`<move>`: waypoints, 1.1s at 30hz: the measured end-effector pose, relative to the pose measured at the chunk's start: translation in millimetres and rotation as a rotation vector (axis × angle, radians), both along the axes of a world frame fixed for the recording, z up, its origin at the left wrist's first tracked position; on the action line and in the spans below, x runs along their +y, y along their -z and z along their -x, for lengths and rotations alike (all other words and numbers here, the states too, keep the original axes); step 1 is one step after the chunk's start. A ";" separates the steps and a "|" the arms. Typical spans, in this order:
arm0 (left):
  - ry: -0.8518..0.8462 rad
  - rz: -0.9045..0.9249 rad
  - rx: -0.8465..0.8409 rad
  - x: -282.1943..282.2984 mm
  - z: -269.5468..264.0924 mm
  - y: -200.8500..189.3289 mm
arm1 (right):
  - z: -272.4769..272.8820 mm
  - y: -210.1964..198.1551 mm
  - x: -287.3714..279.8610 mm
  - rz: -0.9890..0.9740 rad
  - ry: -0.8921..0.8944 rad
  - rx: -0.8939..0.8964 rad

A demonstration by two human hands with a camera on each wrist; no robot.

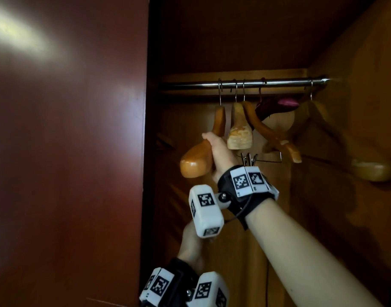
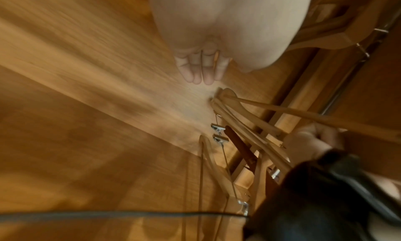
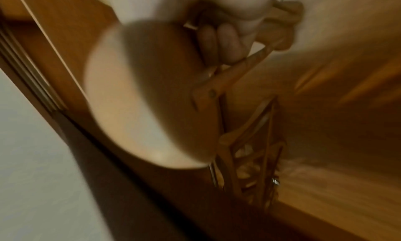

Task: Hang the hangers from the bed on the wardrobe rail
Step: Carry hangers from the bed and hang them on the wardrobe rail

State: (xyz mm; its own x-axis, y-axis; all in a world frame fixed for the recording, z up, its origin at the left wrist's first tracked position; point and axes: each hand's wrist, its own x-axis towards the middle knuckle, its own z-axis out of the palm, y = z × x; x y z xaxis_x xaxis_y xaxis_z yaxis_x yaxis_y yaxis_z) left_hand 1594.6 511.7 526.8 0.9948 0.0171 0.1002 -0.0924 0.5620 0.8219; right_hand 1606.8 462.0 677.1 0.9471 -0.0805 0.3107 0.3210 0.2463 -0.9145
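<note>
Your left hand (image 1: 191, 244) sits lowest and nearest, below the right wrist; its fingers (image 2: 199, 68) lie straight and together, holding nothing. Your right hand (image 1: 219, 151) reaches up into the wardrobe, fingers curled round the shoulder of a wooden hanger (image 1: 198, 161), whose metal hook (image 1: 220, 91) is looped over the steel rail (image 1: 241, 83) directly above the knuckles. Just right of those fingers hang two more wooden hangers (image 1: 239, 129), a dark maroon hanger (image 1: 276, 106) and, farther right, a fifth wooden hanger (image 1: 323, 120). Left of the grip stands the red-brown wardrobe door (image 1: 68, 140).
</note>
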 end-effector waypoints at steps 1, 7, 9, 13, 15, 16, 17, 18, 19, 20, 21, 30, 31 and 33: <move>-0.002 0.006 0.020 0.8 -0.2 -1.0 | -0.9 -5.7 -1.2 0.001 0.009 0.002; -0.021 -0.011 0.039 6.7 -6.1 4.4 | -2.8 -13.0 -0.4 0.088 0.102 -0.058; -0.029 -0.003 0.043 8.1 -7.0 2.7 | -3.4 -14.3 -0.8 0.109 0.102 -0.082; -0.038 -0.016 0.084 9.5 -9.9 -0.5 | -1.2 -26.7 -1.5 0.118 0.136 -0.135; -0.036 -0.010 0.089 10.1 -11.0 -3.1 | -2.5 -33.2 -2.5 0.102 0.147 -0.150; -0.035 -0.001 0.088 10.3 -12.5 -3.3 | -4.1 -36.2 -3.5 0.091 0.150 -0.153; -0.036 0.006 0.087 10.4 -12.1 -4.3 | -6.1 -38.7 -4.7 0.086 0.152 -0.150; -0.038 0.011 0.080 10.5 -12.8 -4.6 | -8.9 -40.7 -6.2 0.079 0.150 -0.144; -0.040 0.014 0.083 10.4 -12.1 -5.7 | -10.5 -42.2 -7.3 0.072 0.143 -0.131; -0.035 0.014 0.083 10.1 -12.3 -5.3 | -12.0 -42.7 -8.3 0.061 0.133 -0.115; -0.029 0.010 0.082 9.6 -11.1 -5.9 | -13.6 -42.9 -8.5 0.048 0.120 -0.093; -0.022 0.002 0.099 9.0 -9.4 0.5 | -30.7 -28.6 -18.7 0.001 0.152 -0.001; -0.026 0.000 0.102 9.4 -9.2 0.5 | -31.9 -26.6 -20.3 -0.001 0.152 0.005; -0.030 0.000 0.105 10.4 -8.8 0.4 | -32.7 -24.0 -23.4 -0.009 0.149 0.008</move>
